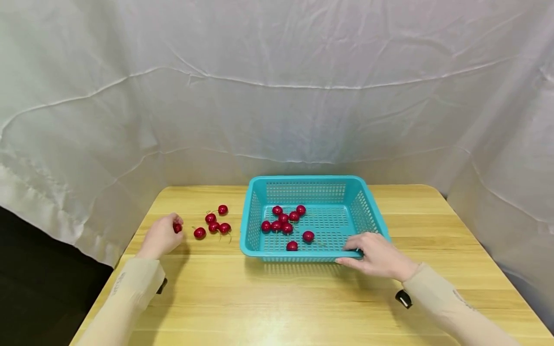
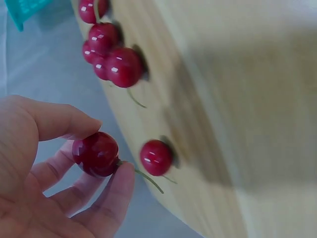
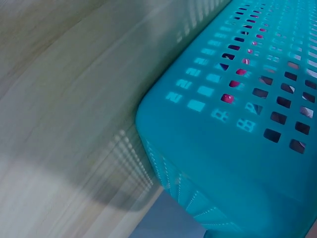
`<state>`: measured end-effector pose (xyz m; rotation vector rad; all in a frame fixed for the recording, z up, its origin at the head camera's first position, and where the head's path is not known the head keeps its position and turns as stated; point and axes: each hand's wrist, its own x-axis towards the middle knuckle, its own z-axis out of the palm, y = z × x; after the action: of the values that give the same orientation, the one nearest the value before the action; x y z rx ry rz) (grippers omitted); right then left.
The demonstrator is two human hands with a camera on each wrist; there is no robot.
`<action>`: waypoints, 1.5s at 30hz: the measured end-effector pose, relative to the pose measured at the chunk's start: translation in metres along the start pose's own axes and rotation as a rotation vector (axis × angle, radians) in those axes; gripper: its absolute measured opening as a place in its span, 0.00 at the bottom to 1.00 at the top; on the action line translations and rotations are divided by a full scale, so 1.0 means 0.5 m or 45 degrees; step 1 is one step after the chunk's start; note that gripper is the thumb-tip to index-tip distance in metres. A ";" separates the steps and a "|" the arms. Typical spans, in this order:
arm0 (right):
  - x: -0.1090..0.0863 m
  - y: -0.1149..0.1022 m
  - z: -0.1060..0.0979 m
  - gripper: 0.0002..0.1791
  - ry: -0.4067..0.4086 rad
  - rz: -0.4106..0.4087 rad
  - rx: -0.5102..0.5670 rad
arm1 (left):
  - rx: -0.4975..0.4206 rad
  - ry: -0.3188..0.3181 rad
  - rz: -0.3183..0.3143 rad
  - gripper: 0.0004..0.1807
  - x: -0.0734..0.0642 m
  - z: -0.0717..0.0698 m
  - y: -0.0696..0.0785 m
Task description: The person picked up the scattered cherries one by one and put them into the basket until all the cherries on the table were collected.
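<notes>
Where the left wrist feed reaches me, I see the person's left grip (image 1: pixel 160 236), a bare hand, pinching one red cherry (image 2: pixel 95 154) between its fingertips (image 2: pixel 123 183). That cherry is at the left side of the desk (image 1: pixel 277 307). Its body is nearly round, so I take its direction from the thin green stem, which slants down and to the right in the wrist view, leaving the fruit beside one fingertip. Its skin is deep red and glossy, with small highlights.

Just to the right, loose cherries (image 1: pixel 224 228) lie on the wood-grained desk, some touching, one apart and nearest the hand. Further right I have a teal perforated basket (image 1: pixel 277 254), its long axis running left to right; inside, more cherries (image 1: pixel 287 228) gather toward its left half. The right grip (image 1: pixel 375 252) grasps the basket's near rim by the right corner. Pale cloth (image 1: pixel 259 125) hangs behind.
</notes>
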<state>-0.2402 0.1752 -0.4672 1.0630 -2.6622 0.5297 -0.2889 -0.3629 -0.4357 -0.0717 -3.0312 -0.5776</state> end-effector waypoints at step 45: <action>0.001 -0.005 0.000 0.15 -0.058 0.115 -0.004 | 0.050 -0.142 0.466 0.18 0.100 0.044 0.463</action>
<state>-0.2387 0.1733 -0.4667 0.9687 -2.7601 0.5238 -0.3268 -0.1379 -0.3684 -0.6602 -3.0163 -0.4949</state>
